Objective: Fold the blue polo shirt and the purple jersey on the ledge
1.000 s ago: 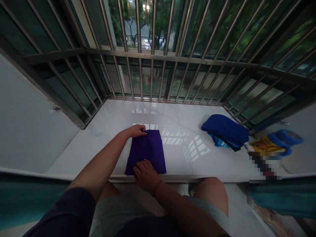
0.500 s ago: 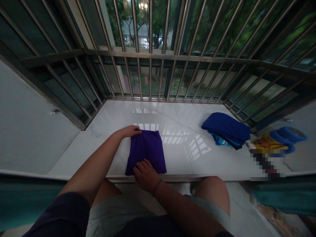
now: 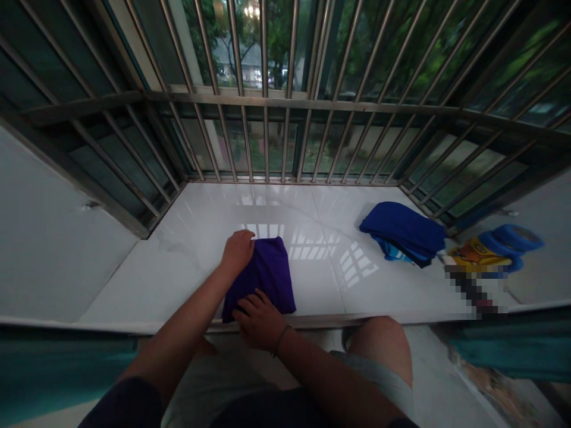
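A purple folded cloth (image 3: pixel 271 267) lies as a rough square near the front edge of the white ledge. My left hand (image 3: pixel 238 253) is at its far left corner, fingers bent together around the edge; the fingertips are partly hidden. At the near side, my right hand (image 3: pixel 259 318) rests on the cloth's lower left part, its fingers slightly apart and lying on the fabric. A dark band circles the right wrist.
Folded blue clothes (image 3: pixel 404 230) are stacked on the ledge's right side. Beside them stands a blue and yellow container (image 3: pixel 488 249), with a blurred-out object in front. Metal window bars (image 3: pixel 285 104) enclose the far side. Teal curtains (image 3: pixel 57 368) hang at both sides.
My left hand has turned and come over the cloth's far left corner, covering more of it. My right hand stays near the lower edge, shifted slightly left. The view has shifted a little.
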Tool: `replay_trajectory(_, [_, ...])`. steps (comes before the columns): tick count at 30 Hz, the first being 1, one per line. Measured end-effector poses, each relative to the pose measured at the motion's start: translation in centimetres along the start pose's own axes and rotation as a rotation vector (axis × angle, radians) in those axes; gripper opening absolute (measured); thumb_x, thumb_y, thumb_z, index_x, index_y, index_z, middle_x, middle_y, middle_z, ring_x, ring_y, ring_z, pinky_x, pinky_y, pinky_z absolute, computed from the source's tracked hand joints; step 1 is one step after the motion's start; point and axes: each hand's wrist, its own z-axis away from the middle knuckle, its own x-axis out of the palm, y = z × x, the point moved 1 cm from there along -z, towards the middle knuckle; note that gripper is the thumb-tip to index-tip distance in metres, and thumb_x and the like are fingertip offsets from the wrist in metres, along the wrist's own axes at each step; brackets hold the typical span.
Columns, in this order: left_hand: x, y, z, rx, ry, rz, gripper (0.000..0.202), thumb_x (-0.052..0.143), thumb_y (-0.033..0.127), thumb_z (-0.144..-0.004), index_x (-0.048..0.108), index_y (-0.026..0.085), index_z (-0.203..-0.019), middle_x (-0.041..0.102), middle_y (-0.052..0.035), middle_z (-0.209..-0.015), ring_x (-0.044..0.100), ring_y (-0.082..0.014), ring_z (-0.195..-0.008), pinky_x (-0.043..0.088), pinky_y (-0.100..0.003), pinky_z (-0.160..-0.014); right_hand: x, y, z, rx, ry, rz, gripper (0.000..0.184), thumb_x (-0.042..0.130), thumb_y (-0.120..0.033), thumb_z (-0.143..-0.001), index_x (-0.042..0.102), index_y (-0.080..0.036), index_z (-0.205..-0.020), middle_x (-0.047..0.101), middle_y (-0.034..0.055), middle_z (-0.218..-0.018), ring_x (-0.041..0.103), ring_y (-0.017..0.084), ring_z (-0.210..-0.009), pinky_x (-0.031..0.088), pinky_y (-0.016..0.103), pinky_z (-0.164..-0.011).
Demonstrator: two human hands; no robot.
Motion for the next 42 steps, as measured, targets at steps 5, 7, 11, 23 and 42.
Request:
replay_trajectory(5, [4.2,0.9,11.0,0.179,0.025,0.272,0.038,0.05,0.041,-0.117,0.076,0.024,-0.139,0.075,-0.0124,-0.154,0.07,-0.03,-0.144,0.056,-0.053,-0.127,0.5,0.0,0.0,-0.038,0.004,0.04,0.054,0.066,-0.038,-0.109,0.064,-0.017,-0.159,0.068,0.0178,-0.161,0.049,0.039,-0.156,0.03,0.066,-0.138])
replay_trajectory(7, [5.3,-0.8,14.6,0.13,0.002,0.302,0.044,0.042,0.04,-0.119,0.077,0.023,-0.141,0.073,-0.0119,-0.159,0.068,-0.0285,-0.149,0.055,-0.055,-0.13,0.6,0.0,0.0,-0.063,-0.001,0.043,0.058,0.067,-0.038,-0.108,0.063,-0.013,-0.16,0.067,0.0199,-0.161,0.047,0.04,-0.158,0.03,0.066,-0.138])
replay_trajectory(11, [4.8,-4.4,18.1,0.122,-0.074,0.182,0.05,0.039,0.036,-0.119,0.07,0.026,-0.157,0.059,-0.011,-0.175,0.054,-0.0303,-0.165,0.041,-0.066,-0.138,-0.4,0.1,-0.2,-0.055,-0.015,-0.074,0.043,0.073,-0.036,-0.106,0.072,-0.017,-0.145,0.075,0.0141,-0.149,0.059,0.034,-0.147,0.032,0.061,-0.138])
replay_trajectory(23, [1.4,-6.2,23.6,0.293,-0.091,0.004,0.068,0.069,0.027,-0.098,0.064,0.034,-0.165,0.065,-0.0094,-0.169,0.067,-0.0308,-0.153,0.057,-0.051,-0.128,-4.5,4.2,5.4,0.286,-0.021,0.029,0.108,0.102,-0.052,-0.083,0.05,-0.028,-0.175,0.048,0.0182,-0.181,0.041,0.045,-0.166,0.03,0.073,-0.136])
replay_trajectory(42, [-5.3,-4.5,25.0,0.143,0.075,0.13,0.038,0.059,0.033,-0.106,0.079,0.039,-0.137,0.085,-0.0064,-0.121,0.08,-0.0315,-0.117,0.069,-0.047,-0.099,-8.7,-0.6,3.8,0.344,-0.084,-0.217,0.011,0.07,-0.032,-0.111,0.075,-0.024,-0.113,0.083,0.0056,-0.11,0.078,0.024,-0.101,0.053,0.033,-0.086])
